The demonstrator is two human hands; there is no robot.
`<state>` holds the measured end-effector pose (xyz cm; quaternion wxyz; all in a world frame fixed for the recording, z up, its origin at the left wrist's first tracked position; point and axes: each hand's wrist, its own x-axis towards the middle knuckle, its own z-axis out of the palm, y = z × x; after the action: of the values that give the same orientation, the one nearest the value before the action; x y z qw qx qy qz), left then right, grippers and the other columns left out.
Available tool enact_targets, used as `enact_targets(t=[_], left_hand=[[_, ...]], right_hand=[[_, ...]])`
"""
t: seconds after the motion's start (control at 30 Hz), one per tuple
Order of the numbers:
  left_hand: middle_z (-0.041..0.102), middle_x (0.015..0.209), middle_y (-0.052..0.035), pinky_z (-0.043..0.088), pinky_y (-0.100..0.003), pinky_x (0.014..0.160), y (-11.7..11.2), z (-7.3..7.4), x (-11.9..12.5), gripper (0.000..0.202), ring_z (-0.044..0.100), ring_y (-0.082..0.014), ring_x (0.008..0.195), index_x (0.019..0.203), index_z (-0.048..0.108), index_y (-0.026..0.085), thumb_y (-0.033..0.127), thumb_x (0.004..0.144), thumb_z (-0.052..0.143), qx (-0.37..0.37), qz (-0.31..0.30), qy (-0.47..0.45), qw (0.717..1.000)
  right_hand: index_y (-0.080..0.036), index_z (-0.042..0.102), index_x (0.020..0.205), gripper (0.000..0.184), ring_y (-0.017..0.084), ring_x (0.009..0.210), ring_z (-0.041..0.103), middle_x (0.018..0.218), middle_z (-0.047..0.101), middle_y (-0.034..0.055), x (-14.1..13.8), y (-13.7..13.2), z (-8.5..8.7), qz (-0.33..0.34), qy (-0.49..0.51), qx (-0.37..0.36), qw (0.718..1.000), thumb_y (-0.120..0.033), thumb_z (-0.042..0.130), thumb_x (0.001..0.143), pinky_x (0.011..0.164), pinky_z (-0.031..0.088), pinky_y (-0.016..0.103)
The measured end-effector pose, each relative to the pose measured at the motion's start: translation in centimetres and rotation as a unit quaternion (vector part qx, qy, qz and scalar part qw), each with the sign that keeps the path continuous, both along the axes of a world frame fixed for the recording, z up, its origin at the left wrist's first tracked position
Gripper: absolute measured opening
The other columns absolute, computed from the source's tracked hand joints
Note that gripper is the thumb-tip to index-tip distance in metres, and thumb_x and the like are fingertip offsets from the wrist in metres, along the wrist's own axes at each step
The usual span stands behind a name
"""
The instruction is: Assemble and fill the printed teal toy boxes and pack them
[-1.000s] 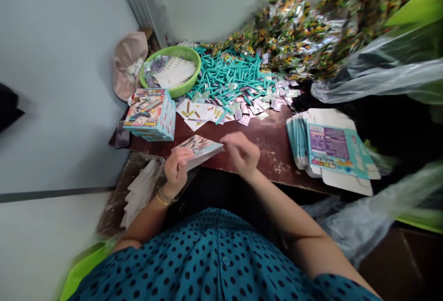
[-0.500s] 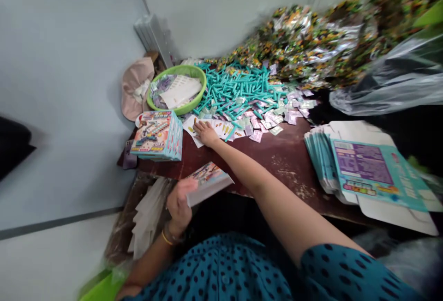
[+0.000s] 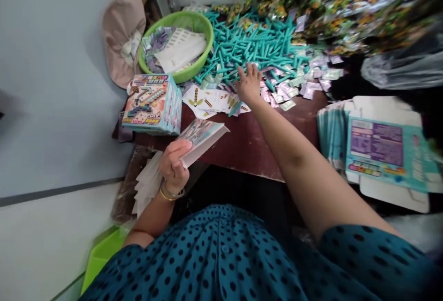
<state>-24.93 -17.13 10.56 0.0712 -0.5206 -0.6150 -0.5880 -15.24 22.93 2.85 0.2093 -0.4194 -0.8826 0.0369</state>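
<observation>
My left hand (image 3: 175, 165) is closed around one end of a printed cardboard box (image 3: 202, 139), held tilted above the table's front edge. Over the near side of a heap of teal plastic sticks (image 3: 249, 45) reaches my right hand (image 3: 249, 81), its fingers spread. Nothing shows in it, though the underside of the palm is hidden. Just left of that hand lie white instruction sheets (image 3: 211, 100) with pickaxe and sword pictures. Small pink and green sachets (image 3: 284, 91) are scattered to its right.
A stack of finished-looking boxes (image 3: 148, 102) stands at the left, before a green basket (image 3: 212, 38) of sachets and sheets. Flattened cartons (image 3: 375, 148) lie at the right. Shiny patterned packets (image 3: 332, 10) are heaped at the back. White papers (image 3: 147, 185) sit below the table's left end.
My right hand has left the instruction sheets and moved right to the edge of the teal heap. My left hand still holds the box, now raised a little. The view has shifted.
</observation>
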Motion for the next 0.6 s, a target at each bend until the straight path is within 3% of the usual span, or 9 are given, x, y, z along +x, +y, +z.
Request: enact_targets(t=[0.07, 0.17, 0.23, 0.3, 0.4, 0.5, 0.6], left_hand=[[0.076, 0.102, -0.0084, 0.056, -0.044, 0.097, 0.4, -1.9, 0.1, 0.049, 0.072, -0.0238, 0.105, 0.107, 0.074, 0.024, 0.054, 0.105, 0.036, -0.013, -0.080, 0.071, 0.994], [0.078, 0.107, -0.0097, 0.053, -0.043, 0.099, 1.8, -6.1, 0.8, 0.043, 0.071, -0.0264, 0.111, 0.111, 0.076, 0.027, 0.057, 0.101, 0.048, -0.134, -0.207, 0.169, 0.954], [0.077, 0.116, -0.0119, 0.049, -0.046, 0.104, 2.9, -8.5, 1.5, 0.039, 0.069, -0.0297, 0.118, 0.116, 0.076, 0.027, 0.055, 0.098, 0.057, -0.207, -0.228, 0.194, 0.931], [0.073, 0.128, -0.0146, 0.042, -0.051, 0.111, 3.7, -9.7, 2.4, 0.044, 0.064, -0.0336, 0.126, 0.124, 0.073, 0.025, 0.056, 0.093, 0.065, -0.239, -0.211, 0.203, 0.926], [0.067, 0.138, -0.0165, 0.036, -0.054, 0.117, 4.6, -9.2, 3.8, 0.061, 0.056, -0.0361, 0.135, 0.134, 0.066, 0.022, 0.060, 0.087, 0.071, -0.229, -0.198, 0.214, 0.929], [0.067, 0.136, -0.0141, 0.040, -0.050, 0.115, 6.0, -7.4, 5.5, 0.043, 0.056, -0.0312, 0.136, 0.134, 0.064, 0.021, 0.043, 0.097, 0.064, -0.198, -0.198, 0.204, 0.938], [0.070, 0.129, -0.0115, 0.046, -0.047, 0.111, 7.9, -5.6, 7.1, 0.030, 0.060, -0.0270, 0.131, 0.129, 0.067, 0.022, 0.026, 0.100, 0.059, -0.175, -0.204, 0.189, 0.945]], right_hand=[[-0.016, 0.049, 0.150, 0.053, 0.042, 0.140, 0.040, 0.152, 0.049, 0.0214, 2.2, 1.9, -0.1, -0.070, 0.003, -0.035, 0.997, -0.028, 0.039, 0.100, 0.107, 0.032, 0.065], [-0.014, 0.068, 0.126, 0.043, 0.036, 0.120, 0.054, 0.125, 0.068, 0.0198, 4.9, 2.9, 0.5, -0.109, -0.001, -0.065, 0.992, -0.024, 0.037, 0.100, 0.103, 0.038, 0.055], [-0.016, 0.073, 0.116, 0.040, 0.034, 0.119, 0.054, 0.120, 0.069, 0.0180, 6.3, 3.0, 1.3, -0.128, 0.009, -0.035, 0.991, -0.027, 0.037, 0.101, 0.103, 0.038, 0.051], [-0.016, 0.073, 0.116, 0.040, 0.033, 0.119, 0.053, 0.123, 0.068, 0.0176, 7.9, 3.1, 2.0, -0.155, 0.024, -0.016, 0.988, -0.031, 0.038, 0.103, 0.101, 0.039, 0.047], [-0.012, 0.072, 0.118, 0.042, 0.030, 0.109, 0.059, 0.118, 0.070, 0.0187, 10.3, 3.3, 2.8, -0.179, 0.013, -0.066, 0.981, -0.035, 0.041, 0.103, 0.091, 0.044, 0.038], [-0.012, 0.074, 0.116, 0.043, 0.029, 0.105, 0.064, 0.115, 0.073, 0.0188, 11.7, 3.4, 3.1, -0.194, -0.031, -0.126, 0.972, -0.041, 0.045, 0.103, 0.086, 0.046, 0.033], [-0.011, 0.075, 0.117, 0.039, 0.029, 0.106, 0.067, 0.116, 0.074, 0.0204, 11.0, 3.4, 3.5, -0.213, -0.030, -0.145, 0.966, -0.033, 0.047, 0.102, 0.087, 0.046, 0.032]])
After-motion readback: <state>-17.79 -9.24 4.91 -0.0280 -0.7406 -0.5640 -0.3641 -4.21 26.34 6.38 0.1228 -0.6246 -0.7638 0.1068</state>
